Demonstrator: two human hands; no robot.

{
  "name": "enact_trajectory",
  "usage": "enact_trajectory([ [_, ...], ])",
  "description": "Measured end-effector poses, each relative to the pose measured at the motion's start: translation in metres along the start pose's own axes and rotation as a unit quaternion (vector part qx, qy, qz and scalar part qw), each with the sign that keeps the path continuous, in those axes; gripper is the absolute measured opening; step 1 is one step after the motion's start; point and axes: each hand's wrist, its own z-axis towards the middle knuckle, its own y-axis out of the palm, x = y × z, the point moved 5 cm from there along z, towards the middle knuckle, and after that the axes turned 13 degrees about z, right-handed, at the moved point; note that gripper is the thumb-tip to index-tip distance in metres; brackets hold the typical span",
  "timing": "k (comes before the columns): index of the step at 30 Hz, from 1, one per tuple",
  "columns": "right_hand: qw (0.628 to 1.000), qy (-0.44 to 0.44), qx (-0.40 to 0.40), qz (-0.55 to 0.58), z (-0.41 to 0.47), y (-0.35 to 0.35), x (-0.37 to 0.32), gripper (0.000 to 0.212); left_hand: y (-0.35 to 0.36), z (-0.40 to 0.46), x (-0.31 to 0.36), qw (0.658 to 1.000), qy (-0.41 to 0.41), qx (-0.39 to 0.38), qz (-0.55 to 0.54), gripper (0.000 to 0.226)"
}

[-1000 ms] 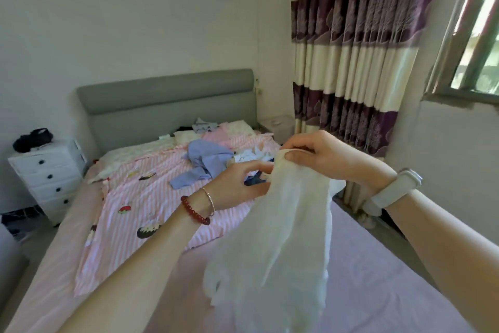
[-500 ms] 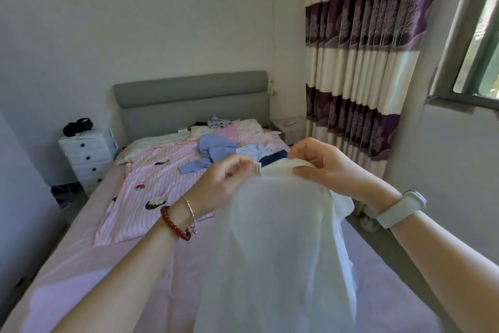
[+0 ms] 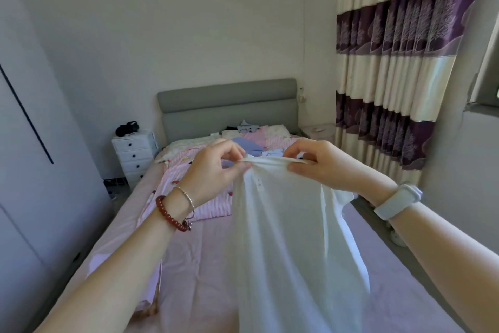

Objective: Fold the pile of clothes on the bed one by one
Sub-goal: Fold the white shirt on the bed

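Over the near end of the bed (image 3: pixel 205 265), left hand (image 3: pixel 213 170) and right hand (image 3: pixel 321 168) pinch the white garment's (image 3: pixel 291 238) top edge; held bunched, it could be laid down creased.

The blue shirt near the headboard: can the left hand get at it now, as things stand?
Probably not. The left hand pinches the top edge of the white garment, as does the right hand, so it is busy. The blue shirt also lies far up the bed, beyond it.
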Motion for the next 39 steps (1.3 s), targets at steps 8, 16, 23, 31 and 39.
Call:
enact_trajectory([
  [8,0.994,0.046,0.012,-0.095,0.000,0.032,0.028,0.011,-0.035,-0.021,-0.013,0.996,-0.002,0.079,0.051,0.030],
  [16,0.992,0.083,0.090,0.009,-0.010,0.031,0.032,0.010,-0.060,-0.042,-0.035,0.994,0.004,0.022,0.111,0.027],
  [23,0.963,0.092,0.041,0.249,-0.014,0.053,0.008,0.032,-0.078,-0.056,-0.083,0.985,-0.014,0.061,0.160,0.019],
  [31,0.936,0.088,0.005,0.341,-0.014,0.077,0.005,0.034,-0.087,-0.078,-0.106,0.971,0.037,0.119,0.206,0.010],
  [39,0.963,0.025,0.194,0.186,-0.006,0.079,-0.004,0.024,-0.095,-0.084,-0.117,0.953,0.017,0.200,0.227,0.005],
])
